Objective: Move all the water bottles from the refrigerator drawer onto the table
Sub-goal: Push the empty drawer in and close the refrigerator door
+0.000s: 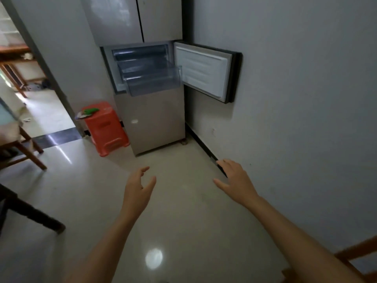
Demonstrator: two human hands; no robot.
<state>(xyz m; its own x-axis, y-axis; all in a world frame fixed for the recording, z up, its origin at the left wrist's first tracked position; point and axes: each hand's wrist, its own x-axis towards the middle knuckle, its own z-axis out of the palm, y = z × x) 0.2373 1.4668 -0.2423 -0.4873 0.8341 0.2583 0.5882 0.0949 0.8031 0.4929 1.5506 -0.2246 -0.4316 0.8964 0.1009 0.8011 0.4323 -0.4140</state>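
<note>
Plastic, clear and box-shaped, the refrigerator drawer [154, 83] juts from the middle of the beige refrigerator [155, 123], front toward me and long axis running left to right. The white-lined compartment door [202, 71] stands open on its right. I cannot tell what the drawer holds. My left hand [138, 190] reaches forward edge-on, fingers loosely curved, gripping nothing. My right hand [236, 180] is palm-down, fingers splayed wide and empty. Both are well short of the drawer.

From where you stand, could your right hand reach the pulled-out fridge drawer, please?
Probably not yet: the right hand is well short of the drawer, though the open door leaves the way free.
</note>
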